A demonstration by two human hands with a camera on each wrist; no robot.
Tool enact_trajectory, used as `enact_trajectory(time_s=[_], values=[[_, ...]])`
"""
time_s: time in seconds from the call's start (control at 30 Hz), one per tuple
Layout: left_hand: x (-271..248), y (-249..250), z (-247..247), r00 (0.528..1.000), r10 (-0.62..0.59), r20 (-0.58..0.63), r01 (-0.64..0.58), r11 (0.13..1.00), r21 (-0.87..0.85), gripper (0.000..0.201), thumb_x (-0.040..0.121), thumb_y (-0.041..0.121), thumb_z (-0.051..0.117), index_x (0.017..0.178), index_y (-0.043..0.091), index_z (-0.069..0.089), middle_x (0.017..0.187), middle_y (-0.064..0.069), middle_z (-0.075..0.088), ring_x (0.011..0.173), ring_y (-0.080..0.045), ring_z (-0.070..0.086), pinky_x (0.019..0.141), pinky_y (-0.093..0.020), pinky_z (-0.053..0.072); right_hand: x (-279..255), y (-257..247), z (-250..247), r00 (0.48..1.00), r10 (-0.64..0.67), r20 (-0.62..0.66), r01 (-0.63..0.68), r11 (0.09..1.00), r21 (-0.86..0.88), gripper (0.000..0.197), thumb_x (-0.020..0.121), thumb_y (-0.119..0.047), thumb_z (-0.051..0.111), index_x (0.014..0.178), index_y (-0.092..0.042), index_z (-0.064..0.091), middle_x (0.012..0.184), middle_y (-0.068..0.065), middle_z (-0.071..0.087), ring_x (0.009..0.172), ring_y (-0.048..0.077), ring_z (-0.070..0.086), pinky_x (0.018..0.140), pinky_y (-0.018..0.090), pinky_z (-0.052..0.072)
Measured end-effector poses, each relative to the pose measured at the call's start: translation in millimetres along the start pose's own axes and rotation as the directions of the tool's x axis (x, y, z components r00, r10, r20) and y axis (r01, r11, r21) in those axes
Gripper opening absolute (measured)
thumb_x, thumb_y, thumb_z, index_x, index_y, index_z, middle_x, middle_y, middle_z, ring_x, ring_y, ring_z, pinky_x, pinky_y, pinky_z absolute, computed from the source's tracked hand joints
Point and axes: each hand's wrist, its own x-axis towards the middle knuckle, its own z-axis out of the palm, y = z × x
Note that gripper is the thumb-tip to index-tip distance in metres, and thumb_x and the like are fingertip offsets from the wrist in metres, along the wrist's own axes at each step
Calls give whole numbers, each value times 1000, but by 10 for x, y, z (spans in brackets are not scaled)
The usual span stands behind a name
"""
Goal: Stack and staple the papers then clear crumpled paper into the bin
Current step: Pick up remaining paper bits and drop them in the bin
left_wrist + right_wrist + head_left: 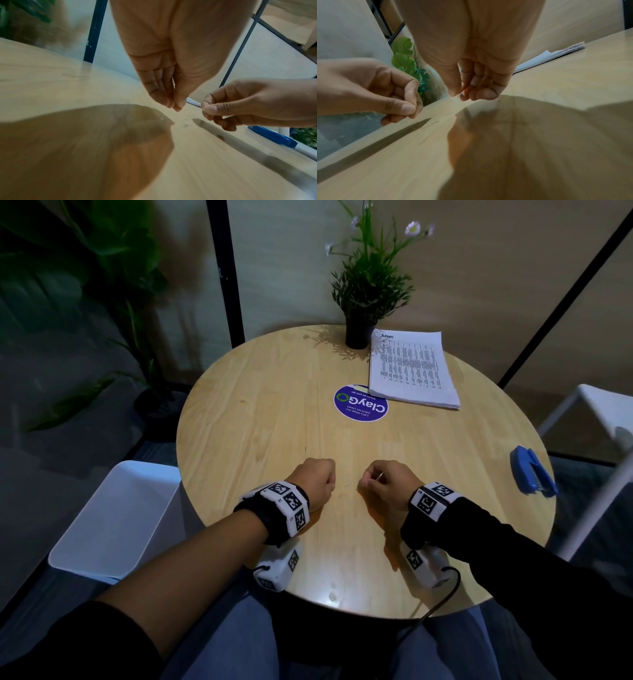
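A stack of printed papers (411,368) lies squared at the far right of the round wooden table (257,412); its edge also shows in the right wrist view (553,55). A blue stapler (531,474) sits at the table's right rim, also seen in the left wrist view (274,136). My left hand (317,481) and right hand (380,484) rest side by side on the near middle of the table, a small gap between them. Both have fingers curled into fists, thumb against forefinger, and hold nothing I can see. No crumpled paper shows on the table.
A white bin (116,518) stands on the floor left of the table. A small potted plant (358,333) stands at the table's far edge beside the papers, and a round blue sticker (361,404) lies near them. A white frame (596,405) stands to the right.
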Motion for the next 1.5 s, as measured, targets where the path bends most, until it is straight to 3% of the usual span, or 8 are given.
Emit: enact_trajectory(time_s=[0.2,0.33,0.63,0.8,0.9,1.2,1.3,1.5], values=[[-69,-217,-242,995,-59,-81,51,994,-93,16,80,4,66,72,15,57,80,-3,65,77,-19,65,65,-20,45,-9,-64,-3,999,-36,8,37,999,-38,15,92,-12,51,99,-7,63,99,7,65,85,14,52,76,23,40],[-213,-485,-500,982,-125,-140,113,989,-92,6,78,3,65,81,8,66,72,-2,68,71,-13,62,66,-22,48,44,-294,48,997,-75,15,75,996,-42,15,90,-13,54,98,-7,64,103,9,67,85,14,53,77,23,42],[-835,-1415,-953,920,-279,-274,245,957,-153,10,73,-3,64,69,5,69,55,1,60,48,2,55,52,-9,38,316,-1693,588,920,-354,169,366,929,-45,17,90,-11,56,100,-5,68,106,9,70,98,22,63,68,12,31],[-1302,-2046,-1118,827,-416,-378,363,909,-205,4,73,3,71,75,7,72,75,-9,71,77,-23,66,71,-23,44,386,-2538,1051,858,-462,225,471,882,15,15,88,-11,59,94,-5,71,102,9,71,87,20,62,68,14,34],[-1522,-2350,-1171,790,-499,-356,441,866,-235,11,75,5,73,86,6,75,91,-11,73,89,-25,67,76,-22,43,431,-2892,1357,846,-460,268,471,882,29,14,87,-11,60,91,-7,73,99,8,72,85,17,63,69,17,38],[-1732,-2881,-1097,752,-605,-261,511,786,-349,12,79,1,67,87,5,75,79,-12,74,77,-23,70,78,-26,54,711,-3449,1855,899,-345,271,359,933,-3,14,80,-8,68,70,-18,67,94,7,73,93,20,67,87,28,53],[-1676,-2916,-1071,741,-626,-244,527,767,-367,11,77,-2,66,75,6,73,62,-6,68,66,-22,71,72,-26,56,808,-3450,1922,922,-296,252,311,950,-24,18,82,-1,61,77,-10,75,87,5,75,80,18,67,86,30,56],[-1649,-2867,-1089,725,-661,-191,550,724,-417,23,75,15,78,66,0,63,55,-6,65,43,-15,62,50,-24,53,834,-3463,1922,942,-238,235,264,961,-83,21,77,-30,76,70,-10,75,52,-6,60,42,3,50,72,24,54]])
